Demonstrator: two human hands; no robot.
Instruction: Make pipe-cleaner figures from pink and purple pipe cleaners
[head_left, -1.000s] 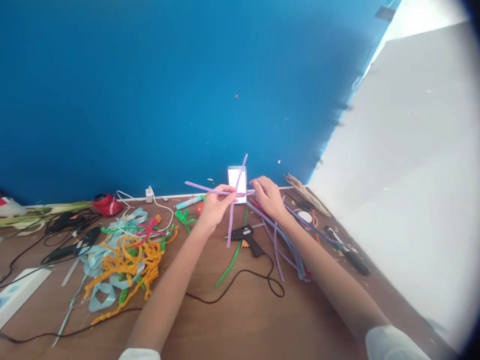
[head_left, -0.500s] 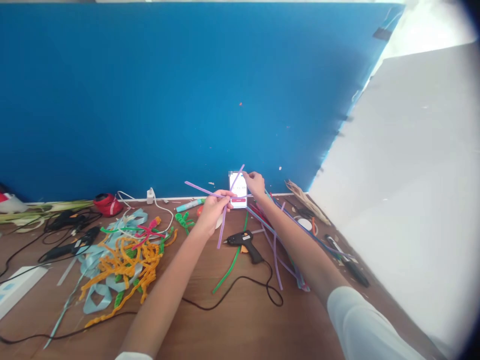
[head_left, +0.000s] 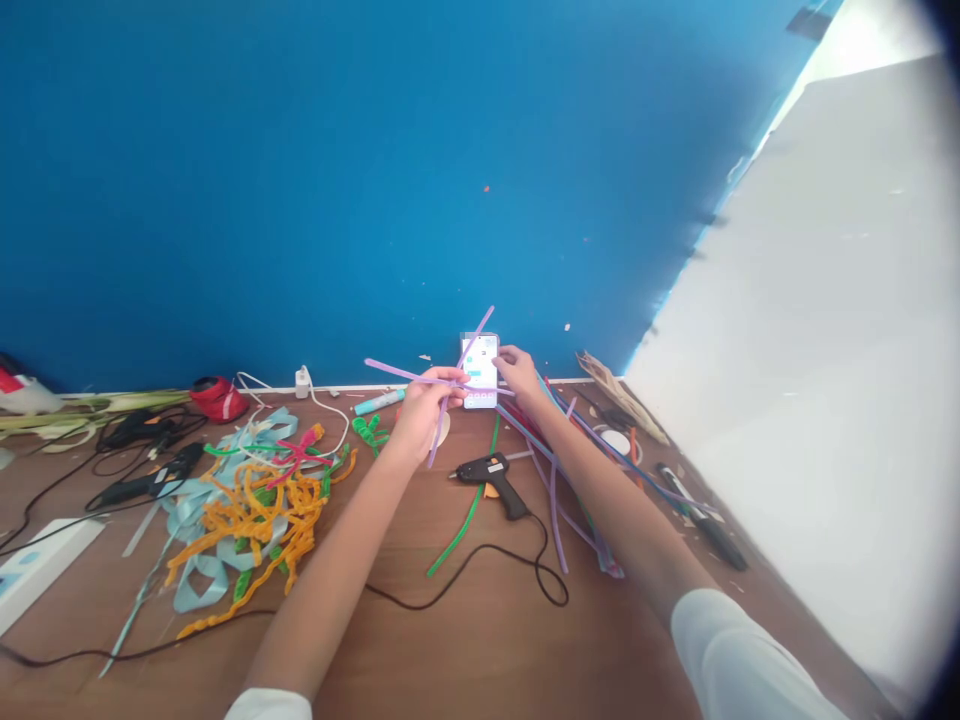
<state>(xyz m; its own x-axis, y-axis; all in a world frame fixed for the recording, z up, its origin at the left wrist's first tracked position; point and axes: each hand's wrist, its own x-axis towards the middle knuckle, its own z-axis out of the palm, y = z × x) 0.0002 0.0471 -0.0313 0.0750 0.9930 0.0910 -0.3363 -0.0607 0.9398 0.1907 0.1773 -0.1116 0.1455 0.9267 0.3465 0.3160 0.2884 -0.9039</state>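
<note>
Wall (head_left: 300,180), big and blue, stands behind the brown table (head_left: 420,650). Left hand (head_left: 450,385) pinches crossed purple fuzzy sticks (head_left: 394,370) over the far middle, partly in front of a phone (head_left: 481,376). Right hand (head_left: 517,375) is at the phone's right edge; I cannot tell if its fingers are together. Nearer, a black glue gun (head_left: 484,470) lies across a green stick (head_left: 463,535). Orange strings (head_left: 255,500) and blue ribbon (head_left: 184,515) are heaped left. The right arm (head_left: 600,470) hides part of a stick pile (head_left: 554,500). The left edge cuts off a white power strip (head_left: 56,560). The phone's words are too small.

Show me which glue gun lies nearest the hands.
The glue gun lying across the long green pipe cleaner; another glue gun lies far left, beside the light-blue ribbon.
</note>
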